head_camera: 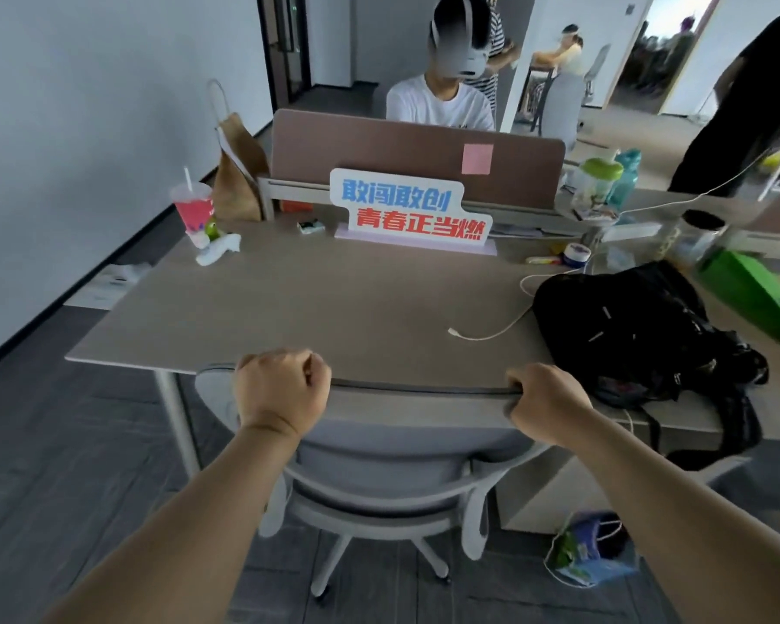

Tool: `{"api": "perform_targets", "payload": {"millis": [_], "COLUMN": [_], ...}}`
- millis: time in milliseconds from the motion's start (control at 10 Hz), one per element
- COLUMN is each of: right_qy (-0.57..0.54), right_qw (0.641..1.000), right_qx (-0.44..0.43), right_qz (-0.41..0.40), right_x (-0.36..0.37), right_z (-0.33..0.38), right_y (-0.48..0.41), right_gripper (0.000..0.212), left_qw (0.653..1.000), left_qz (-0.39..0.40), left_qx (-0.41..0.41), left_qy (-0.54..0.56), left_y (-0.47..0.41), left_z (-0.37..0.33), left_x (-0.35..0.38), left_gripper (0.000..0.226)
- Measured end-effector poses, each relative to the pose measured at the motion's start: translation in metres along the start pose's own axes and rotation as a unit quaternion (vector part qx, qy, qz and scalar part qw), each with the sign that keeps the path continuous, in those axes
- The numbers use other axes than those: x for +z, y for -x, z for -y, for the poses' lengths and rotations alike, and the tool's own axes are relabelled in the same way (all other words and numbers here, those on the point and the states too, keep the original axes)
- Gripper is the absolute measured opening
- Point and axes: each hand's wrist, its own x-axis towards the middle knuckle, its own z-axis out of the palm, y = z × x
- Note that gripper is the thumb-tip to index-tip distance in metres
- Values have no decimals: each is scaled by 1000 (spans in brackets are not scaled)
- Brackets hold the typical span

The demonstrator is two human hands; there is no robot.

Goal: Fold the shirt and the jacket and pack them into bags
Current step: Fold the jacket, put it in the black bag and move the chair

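My left hand (280,391) and my right hand (548,405) both grip the top edge of a grey office chair's backrest (419,425), which stands pushed against the near edge of the desk (316,308). A black backpack (640,331) lies on the desk to the right, its strap hanging over the edge. A brown paper bag (237,173) stands at the far left of the desk. A green bag (753,295) lies at the far right. No shirt or jacket shows in view.
A white cable (491,333) trails across the desk near the backpack. A pink drink cup (193,209), a slogan sign (410,209), bottles (604,182) and a divider panel line the back. One person sits behind the divider. A plastic bag (591,551) lies on the floor.
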Motion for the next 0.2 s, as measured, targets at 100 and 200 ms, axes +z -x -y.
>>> {"api": "perform_targets", "payload": {"millis": [100, 200], "right_qy": [3, 5], "right_qw": [1000, 1000], "right_qx": [5, -12], "right_qz": [17, 14], "right_x": [-4, -7], "right_z": [0, 7], "right_y": [4, 28], "right_gripper": [14, 8], "left_qw": [994, 954], "left_qz": [100, 262], "left_qx": [-10, -87], "left_qy": [30, 116], "left_y": [-1, -3], "left_z": [-7, -8], "left_x": [-11, -44], "left_gripper": [43, 43]}}
